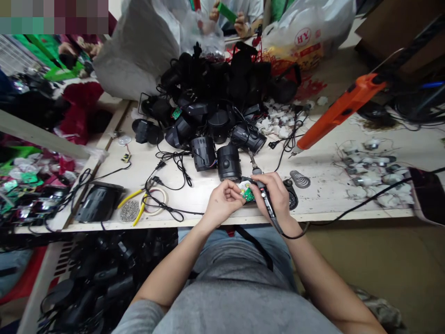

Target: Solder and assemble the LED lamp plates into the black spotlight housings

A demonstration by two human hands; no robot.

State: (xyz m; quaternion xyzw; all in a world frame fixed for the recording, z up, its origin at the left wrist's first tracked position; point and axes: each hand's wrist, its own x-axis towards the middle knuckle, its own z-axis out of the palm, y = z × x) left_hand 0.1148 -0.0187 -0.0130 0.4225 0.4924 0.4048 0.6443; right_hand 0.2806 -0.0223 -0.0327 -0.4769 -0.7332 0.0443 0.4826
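One small green circuit board sits between the worker's two hands, near the front edge of the tabletop. The left hand has its fingers curled and drawn close at the board's left side; from where I stand, I cannot tell whether they pinch it. The right hand is wrapped around a soldering iron, its tip pointing away toward the black housings. Just right of that hand lies a metal coil. Farther left are yellow handles; to the right, an orange power screwdriver hangs at a slant. Across the way, another person's hands hold a green block.
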